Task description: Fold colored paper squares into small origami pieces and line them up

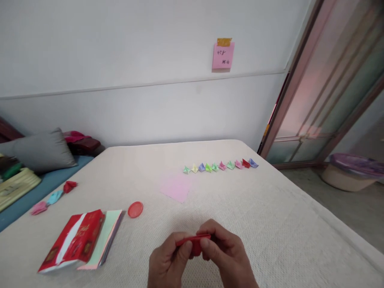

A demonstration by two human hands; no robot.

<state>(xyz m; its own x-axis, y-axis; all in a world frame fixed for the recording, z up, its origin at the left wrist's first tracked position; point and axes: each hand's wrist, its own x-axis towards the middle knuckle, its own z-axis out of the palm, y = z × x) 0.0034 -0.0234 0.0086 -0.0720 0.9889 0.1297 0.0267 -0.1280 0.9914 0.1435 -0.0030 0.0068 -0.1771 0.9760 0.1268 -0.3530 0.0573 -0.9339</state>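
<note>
A small folded red paper (196, 244) is held between both hands near the front middle of the table. My left hand (169, 258) pinches its left end between thumb and fingers. The right end is gripped by my right hand (226, 254), thumb on the near side. Beyond the hands, a pink paper sheet (177, 187) lies on the pale tablecloth. To its left sits a round red lid (135, 209). The underside of the folded paper is hidden by the fingers.
A row of several folded papers (215, 167) runs along the back right. At left lie a red packet (78, 236) on coloured sheets (105, 236) and three folded papers (55, 197). A pink note (223, 56) hangs on the wall; a bin (351, 174) stands at right.
</note>
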